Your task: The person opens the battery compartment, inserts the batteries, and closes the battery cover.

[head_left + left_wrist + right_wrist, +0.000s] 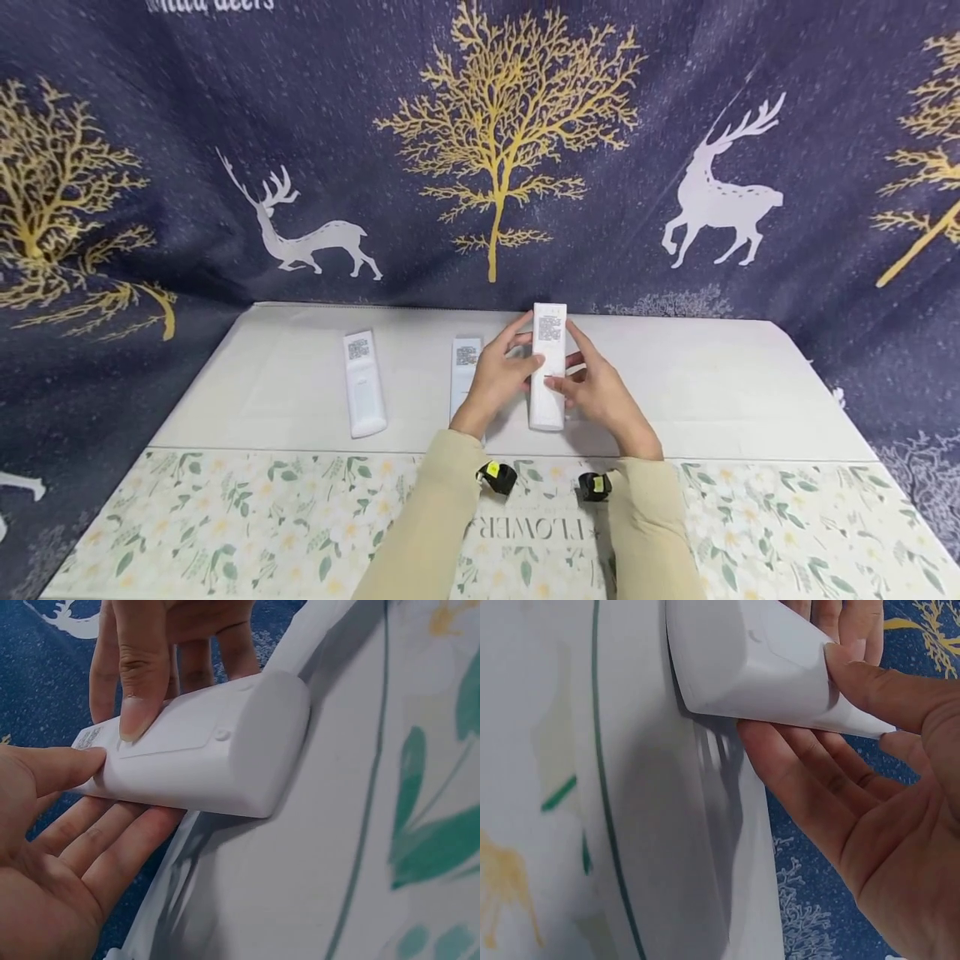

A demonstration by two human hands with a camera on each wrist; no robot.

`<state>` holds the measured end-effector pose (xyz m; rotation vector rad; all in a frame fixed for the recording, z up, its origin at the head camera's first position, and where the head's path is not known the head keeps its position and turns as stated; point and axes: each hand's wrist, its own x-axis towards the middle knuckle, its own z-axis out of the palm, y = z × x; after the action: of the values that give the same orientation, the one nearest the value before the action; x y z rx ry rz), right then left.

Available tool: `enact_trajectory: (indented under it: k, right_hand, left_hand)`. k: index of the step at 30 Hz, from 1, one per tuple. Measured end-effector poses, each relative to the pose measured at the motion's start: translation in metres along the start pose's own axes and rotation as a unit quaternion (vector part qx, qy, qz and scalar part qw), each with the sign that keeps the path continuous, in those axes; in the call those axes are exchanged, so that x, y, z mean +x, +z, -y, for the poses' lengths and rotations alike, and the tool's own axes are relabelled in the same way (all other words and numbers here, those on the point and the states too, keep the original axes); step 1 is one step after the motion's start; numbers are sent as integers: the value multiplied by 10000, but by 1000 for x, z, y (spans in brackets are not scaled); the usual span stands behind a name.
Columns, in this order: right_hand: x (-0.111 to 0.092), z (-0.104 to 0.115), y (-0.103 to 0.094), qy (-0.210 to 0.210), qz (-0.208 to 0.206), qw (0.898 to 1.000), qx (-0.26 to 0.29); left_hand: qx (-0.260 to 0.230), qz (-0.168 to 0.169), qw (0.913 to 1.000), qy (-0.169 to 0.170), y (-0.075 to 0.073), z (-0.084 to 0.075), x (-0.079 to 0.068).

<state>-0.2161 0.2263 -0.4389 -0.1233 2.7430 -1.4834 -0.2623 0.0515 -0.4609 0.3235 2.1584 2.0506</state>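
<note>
A white remote control (548,408) is held back side up between both hands, its printed label at the far end. My left hand (497,372) grips its left side, thumb on the back and fingers underneath. From the right side my right hand (602,390) grips it too; in the left wrist view that thumb rests on the battery cover (184,724), which sits in place. The remote's near end (712,667) appears raised off the surface, with a shadow below. Left of it lies a second remote (467,354), partly hidden by my left hand and wrist.
A third remote (365,385) lies back side up farther left on the white board (705,383). In front of the board spreads a floral cloth (247,517). Behind it hangs a dark blue curtain (600,250) with deer and trees.
</note>
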Motion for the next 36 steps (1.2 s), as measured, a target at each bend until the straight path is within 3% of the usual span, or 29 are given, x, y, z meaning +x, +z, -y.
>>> enact_trajectory:
  k: [11, 16, 23, 36]
  right_hand:
    - [-7, -4, -12, 312, 52, 9993, -196]
    - [-6, -3, -16, 542, 109, 9984, -139]
    - [-7, -3, -16, 932, 277, 9951, -203]
    - [-10, -6, -17, 1141, 378, 9916, -472]
  left_hand:
    - [345, 312, 9989, -23, 17, 5, -6]
    - [633, 438, 9969, 180, 22, 5, -7]
    - [822, 591, 9948, 132, 25, 10, -8]
    - [851, 573, 9946, 173, 24, 15, -7]
